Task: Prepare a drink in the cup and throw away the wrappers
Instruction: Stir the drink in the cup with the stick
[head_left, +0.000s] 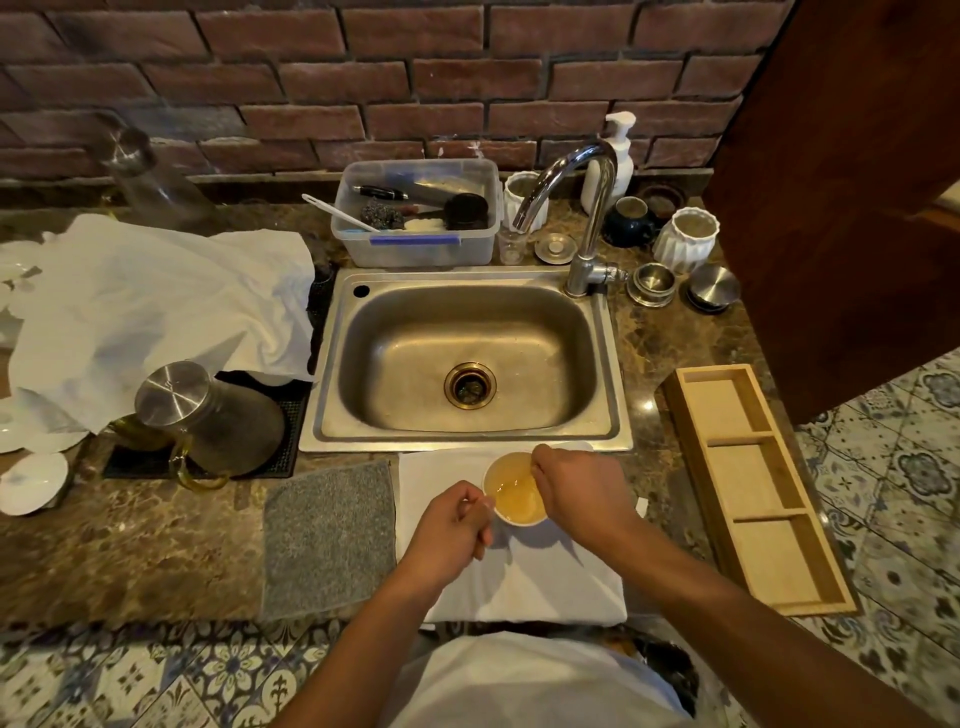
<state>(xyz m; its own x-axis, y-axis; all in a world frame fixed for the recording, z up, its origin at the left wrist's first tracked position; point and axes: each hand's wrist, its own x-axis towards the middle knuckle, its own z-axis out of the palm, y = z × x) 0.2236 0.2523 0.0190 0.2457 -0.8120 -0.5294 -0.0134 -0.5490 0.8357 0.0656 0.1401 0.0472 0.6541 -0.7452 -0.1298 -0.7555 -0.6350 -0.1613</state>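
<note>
A white cup (515, 493) holding pale amber liquid stands on a white cloth (524, 571) at the counter's front edge, just before the sink. My left hand (451, 525) is closed on the cup's left side, apparently on its handle. My right hand (576, 486) hovers at the cup's right rim with fingers pinched together over the liquid; what they pinch is hidden. A small white scrap (642, 505) peeks out behind my right wrist. No other wrapper shows.
A steel sink (467, 358) with tap (587, 208) lies behind the cup. A grey mat (327, 540) sits left, a glass pitcher (213, 421) and crumpled white cloth (156, 312) further left. A wooden tray (753, 483) lies right; a plastic tub (415, 213) stands at the back.
</note>
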